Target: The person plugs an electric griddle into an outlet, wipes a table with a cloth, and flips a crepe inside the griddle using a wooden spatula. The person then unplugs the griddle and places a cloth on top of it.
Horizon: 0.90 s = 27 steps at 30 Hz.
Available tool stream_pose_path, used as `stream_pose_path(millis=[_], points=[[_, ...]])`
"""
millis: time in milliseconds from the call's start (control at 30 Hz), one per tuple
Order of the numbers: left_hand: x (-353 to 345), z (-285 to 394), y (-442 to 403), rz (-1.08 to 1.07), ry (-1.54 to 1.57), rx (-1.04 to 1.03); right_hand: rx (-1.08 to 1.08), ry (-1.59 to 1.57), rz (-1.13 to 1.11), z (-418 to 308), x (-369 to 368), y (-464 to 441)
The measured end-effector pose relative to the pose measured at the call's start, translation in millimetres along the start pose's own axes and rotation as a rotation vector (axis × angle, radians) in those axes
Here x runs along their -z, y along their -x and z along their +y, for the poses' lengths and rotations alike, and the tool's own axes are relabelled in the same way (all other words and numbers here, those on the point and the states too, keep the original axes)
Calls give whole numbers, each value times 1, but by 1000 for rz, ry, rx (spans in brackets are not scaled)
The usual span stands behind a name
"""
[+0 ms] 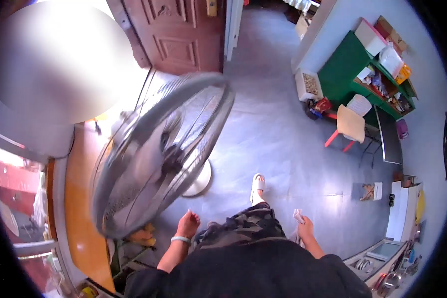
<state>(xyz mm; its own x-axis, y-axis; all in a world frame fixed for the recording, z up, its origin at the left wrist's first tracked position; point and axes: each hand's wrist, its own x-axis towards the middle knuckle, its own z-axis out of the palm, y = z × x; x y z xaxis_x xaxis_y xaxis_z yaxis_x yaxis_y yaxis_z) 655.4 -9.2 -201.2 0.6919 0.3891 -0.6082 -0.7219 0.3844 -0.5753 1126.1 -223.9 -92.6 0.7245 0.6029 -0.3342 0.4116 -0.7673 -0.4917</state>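
Note:
My right hand (305, 229) is closed on a pale, crumpled cloth (298, 215). Part of the cloth shows above the fingers, and more hangs beside the wrist. On the other side, my left hand (188, 224) hangs by my thigh, its fingers loosely bent and nothing visible in them. A light bracelet circles that wrist. Nearest to the left hand is a large grey fan (171, 156) on a white round base (199, 181); its cage leans across the view, apart from the hand.
A brown panelled door (184, 35) stands beyond the fan. To the right are a green cabinet (340, 64), a small chair (350, 124) with red legs and a black-topped table (388, 136). An orange-brown wooden surface (82, 198) runs along the left. My foot wears a white slipper (256, 184).

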Motion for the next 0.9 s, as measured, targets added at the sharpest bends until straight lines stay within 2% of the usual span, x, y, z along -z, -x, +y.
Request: stream_pose_path(millis=[67,100,167,200,233,333,367,500,533,667,700,800,833,867,900], points=[[7,17,-27,-84,401,176,-40,1,8,-18,15,-43],[9,17,-38,-82,381,144,-26,-21,-20,-27,24,-69],[-16,-17,-62,23,8,-146,-40,-46,-93,-56,46,-130],[-67,-67,-65,141,-352,-405,-34,-63,-135,-73,52,-174],[-95,-100,-63,298,-703,-663,177,179,-16,-57,45,-217],[-86,-118,-102,166,-651,-701,263,189,-128,-108,64,-339],[-125,-154,-98,351,-586,-711,384,208,-161,-130,68,-378],[-119,-173,-127,250,-414,-695,627,213,-417,-259,68,-496],[-124,-179,-134,242,-371,-715,656,242,-493,-300,68,-515],[-143,-194,-167,272,-253,-762,884,351,-495,-418,49,-556],[-147,-194,-180,266,-291,-814,925,338,-506,-434,39,-566],[-169,-185,-226,295,-142,-766,1038,371,-527,-468,19,-596],[-164,-172,-251,221,-103,-748,1031,313,-508,-473,10,-609],[-161,-163,-273,8,-217,-826,1017,282,-513,-474,8,-619],[-171,-169,-290,156,-82,-834,994,266,-513,-480,15,-622]])
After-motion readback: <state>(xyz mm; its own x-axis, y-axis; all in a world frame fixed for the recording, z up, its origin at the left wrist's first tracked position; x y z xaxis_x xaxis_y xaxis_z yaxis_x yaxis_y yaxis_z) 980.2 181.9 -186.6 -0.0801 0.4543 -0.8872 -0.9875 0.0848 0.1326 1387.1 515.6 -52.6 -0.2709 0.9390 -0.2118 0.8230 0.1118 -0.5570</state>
